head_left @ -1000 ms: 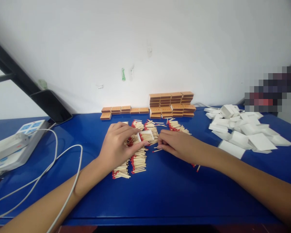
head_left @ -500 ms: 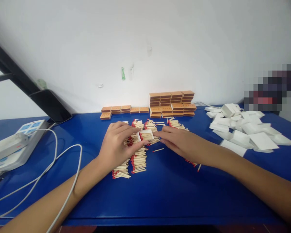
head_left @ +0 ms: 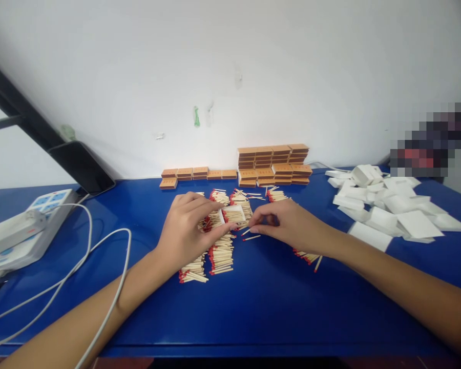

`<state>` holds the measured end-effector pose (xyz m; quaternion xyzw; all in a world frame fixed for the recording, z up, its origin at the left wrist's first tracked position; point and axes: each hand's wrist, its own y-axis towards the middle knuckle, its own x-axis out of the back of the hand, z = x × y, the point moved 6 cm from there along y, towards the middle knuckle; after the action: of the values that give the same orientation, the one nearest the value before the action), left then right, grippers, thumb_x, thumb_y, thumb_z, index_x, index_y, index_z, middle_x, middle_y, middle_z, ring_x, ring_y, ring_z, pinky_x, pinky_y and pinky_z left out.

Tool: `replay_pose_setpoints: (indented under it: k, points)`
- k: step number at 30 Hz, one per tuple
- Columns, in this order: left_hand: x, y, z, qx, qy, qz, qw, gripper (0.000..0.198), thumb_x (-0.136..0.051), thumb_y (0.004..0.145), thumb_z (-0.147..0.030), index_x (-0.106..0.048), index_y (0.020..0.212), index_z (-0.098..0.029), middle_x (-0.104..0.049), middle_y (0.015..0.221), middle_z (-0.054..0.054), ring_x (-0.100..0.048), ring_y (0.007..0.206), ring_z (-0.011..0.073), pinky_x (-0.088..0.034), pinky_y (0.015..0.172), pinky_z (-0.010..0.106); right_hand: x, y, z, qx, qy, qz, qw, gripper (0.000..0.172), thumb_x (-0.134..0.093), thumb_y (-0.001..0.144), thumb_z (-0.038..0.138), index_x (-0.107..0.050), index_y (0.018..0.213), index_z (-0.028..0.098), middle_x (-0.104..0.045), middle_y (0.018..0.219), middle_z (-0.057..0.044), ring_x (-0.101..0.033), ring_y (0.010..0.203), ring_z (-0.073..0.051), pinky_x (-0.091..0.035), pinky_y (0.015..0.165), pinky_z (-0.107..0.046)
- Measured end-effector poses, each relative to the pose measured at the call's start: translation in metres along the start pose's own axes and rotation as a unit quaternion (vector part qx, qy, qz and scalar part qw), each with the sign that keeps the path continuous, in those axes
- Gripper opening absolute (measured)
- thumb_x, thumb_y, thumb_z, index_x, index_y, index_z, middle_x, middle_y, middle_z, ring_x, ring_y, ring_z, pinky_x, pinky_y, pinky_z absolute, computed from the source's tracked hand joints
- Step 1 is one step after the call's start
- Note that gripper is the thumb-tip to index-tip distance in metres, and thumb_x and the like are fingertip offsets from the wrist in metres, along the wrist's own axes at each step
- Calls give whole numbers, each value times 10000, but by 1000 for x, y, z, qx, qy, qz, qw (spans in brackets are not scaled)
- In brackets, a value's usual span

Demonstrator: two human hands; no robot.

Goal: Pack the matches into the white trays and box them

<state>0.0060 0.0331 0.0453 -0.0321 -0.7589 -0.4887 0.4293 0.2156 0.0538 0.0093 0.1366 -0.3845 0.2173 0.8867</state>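
Observation:
A small white matchbox tray (head_left: 222, 217) filled with red-tipped matches is gripped between the thumb and fingers of my left hand (head_left: 186, 224). It sits among rows of matches (head_left: 221, 253) laid on the blue table. Just right of the tray, my right hand (head_left: 290, 224) has its thumb and index finger pinched on a single match (head_left: 246, 231), whose red head points down and left. Another loose match (head_left: 252, 238) lies on the table just below it. More matches (head_left: 307, 256) show from under my right hand and forearm, partly hidden.
Orange-brown matchboxes (head_left: 272, 159) are stacked along the wall, with a lower row (head_left: 184, 174) to their left. White empty trays (head_left: 384, 205) lie heaped at the right. At the left are a power strip (head_left: 57, 200), a white cable (head_left: 127, 246) crossing my left forearm, and a black panel (head_left: 82, 166).
My right hand has drawn back slightly from the tray, and its fingers have curled into a pinch on a match. My left hand and the tray have stayed in place.

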Motion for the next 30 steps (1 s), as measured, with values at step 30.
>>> replay_pose_setpoints:
  k: [30]
  points:
    - [-5, -1, -14, -34, -42, 31, 998, 433, -851, 837, -565, -797, 1115, -237, -818, 893, 52, -721, 938, 265, -505, 874, 439, 7, -16, 38, 115, -124, -103, 980, 150, -548, 1063, 255, -620, 937, 216, -656, 949, -41, -616, 818, -186, -442, 728, -318]
